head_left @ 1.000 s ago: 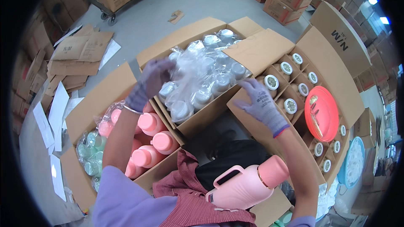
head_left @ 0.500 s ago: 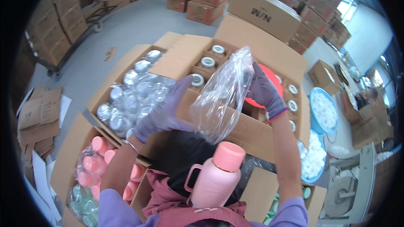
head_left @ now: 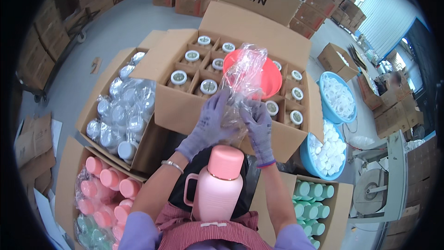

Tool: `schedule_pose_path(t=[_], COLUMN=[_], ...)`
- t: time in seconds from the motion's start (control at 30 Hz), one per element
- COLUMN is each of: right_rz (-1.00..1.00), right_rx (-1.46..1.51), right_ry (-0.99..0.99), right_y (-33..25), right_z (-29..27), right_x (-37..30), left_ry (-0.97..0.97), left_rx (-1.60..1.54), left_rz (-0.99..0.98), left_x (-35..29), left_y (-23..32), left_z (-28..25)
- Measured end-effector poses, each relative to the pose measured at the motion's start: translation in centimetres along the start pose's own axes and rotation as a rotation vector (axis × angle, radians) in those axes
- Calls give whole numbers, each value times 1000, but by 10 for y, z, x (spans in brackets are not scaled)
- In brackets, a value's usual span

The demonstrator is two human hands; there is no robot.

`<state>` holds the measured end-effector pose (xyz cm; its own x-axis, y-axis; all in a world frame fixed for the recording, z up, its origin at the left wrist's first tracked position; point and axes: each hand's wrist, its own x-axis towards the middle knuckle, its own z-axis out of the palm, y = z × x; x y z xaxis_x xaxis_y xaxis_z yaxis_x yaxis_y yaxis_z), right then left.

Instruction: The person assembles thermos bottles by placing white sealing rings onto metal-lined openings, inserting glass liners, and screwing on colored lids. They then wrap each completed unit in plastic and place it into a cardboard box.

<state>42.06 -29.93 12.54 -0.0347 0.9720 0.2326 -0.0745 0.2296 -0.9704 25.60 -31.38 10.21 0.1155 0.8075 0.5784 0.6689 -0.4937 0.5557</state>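
A clear plastic bag [head_left: 247, 62] stretches away from me between my gloved hands, its far end over a red bowl [head_left: 270, 79]. My right hand [head_left: 260, 127] pinches the bag's near part between thumb and fingers. Against its left side, my left hand [head_left: 209, 125] has its fingers closed around the crumpled film. Just below my hands, a pink vacuum flask [head_left: 217, 199] with a handle and pink cap stands upright against my apron. The red bowl rests on a divided carton [head_left: 222, 111] of glass liners with white-ringed tops.
At left, one carton holds bagged silvery-capped flasks [head_left: 122, 111]; nearer is a carton of pink-capped flasks [head_left: 104, 176]. Green-capped flasks [head_left: 312, 203] fill a carton at lower right. Blue basins [head_left: 346, 119] of white parts and a grey machine [head_left: 381, 185] stand at right.
My left hand has come in from the left onto the bag. The right hand has drawn down towards me, and the bag has swung from hanging to lying forward over the bowl.
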Motion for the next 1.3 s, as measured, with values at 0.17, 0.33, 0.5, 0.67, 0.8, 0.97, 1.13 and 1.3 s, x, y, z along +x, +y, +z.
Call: schedule_pose_path(t=[0.17, 0.33, 0.5, 0.67, 0.8, 0.97, 1.13, 1.3], right_rz=[-21, 238, -414, -362, -308, -356, -503, -734], right_rx=[-518, -149, -645, -787, -930, -1020, -973, -534], right_ry=[120, 341, -139, -482, -697, -768, -678, -1033], right_y=[26, 60, 4, 49, 50, 47, 110, 10], right_z=[-42, -60, -37, -85, -111, -106, -129, 42], right_x=[-25, -81, -191, -281, -326, -318, -349, -231], left_ry=[137, -117, -75, -378, -877, -263, -56, 581], left_rx=[-512, -895, -806, -717, -690, -1089, -1014, -745], left_rz=[-435, -713, -690, -830, -416, -794, -986, -1063], left_x=[-36, -97, -189, -272, -308, -186, -234, -261], left_y=[-48, -19, 19, 52, 35, 64, 57, 46], left_z=[-18, -35, -66, -92, -135, -126, -105, -228])
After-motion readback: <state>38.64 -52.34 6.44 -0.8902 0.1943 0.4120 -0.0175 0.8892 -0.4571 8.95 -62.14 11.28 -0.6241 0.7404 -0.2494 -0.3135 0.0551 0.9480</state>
